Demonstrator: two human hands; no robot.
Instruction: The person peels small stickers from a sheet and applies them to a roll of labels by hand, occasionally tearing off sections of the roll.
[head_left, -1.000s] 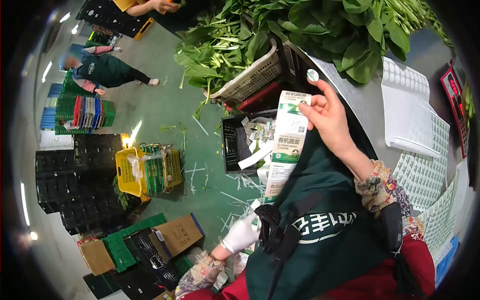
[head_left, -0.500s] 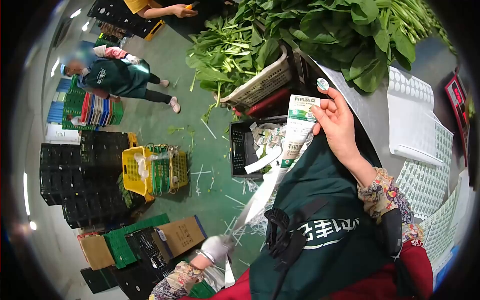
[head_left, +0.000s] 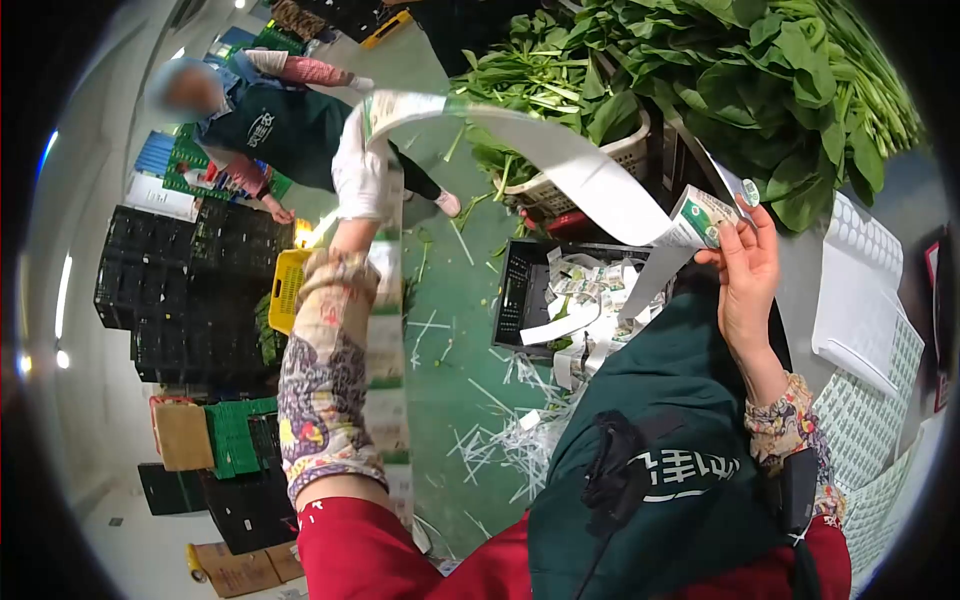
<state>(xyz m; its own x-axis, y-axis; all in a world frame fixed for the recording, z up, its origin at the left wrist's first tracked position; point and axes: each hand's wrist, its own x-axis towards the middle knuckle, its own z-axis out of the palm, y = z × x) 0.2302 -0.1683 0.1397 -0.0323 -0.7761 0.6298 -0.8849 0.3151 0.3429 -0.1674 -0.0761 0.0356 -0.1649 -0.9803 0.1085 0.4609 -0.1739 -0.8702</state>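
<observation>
Label strip (head_left: 590, 187) sits pinched in right-hand fingers (head_left: 735, 250); left fingers (head_left: 353, 145) blur against it, grip impossible to tell.

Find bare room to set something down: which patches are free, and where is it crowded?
Two patches: table between the right hand and the white sheets; floor between the hanging label strip and the black crate, dotted with scraps. Crowded: the table under the greens; the crate, filled with labels; the floor by the apron, strewn with litter.
</observation>
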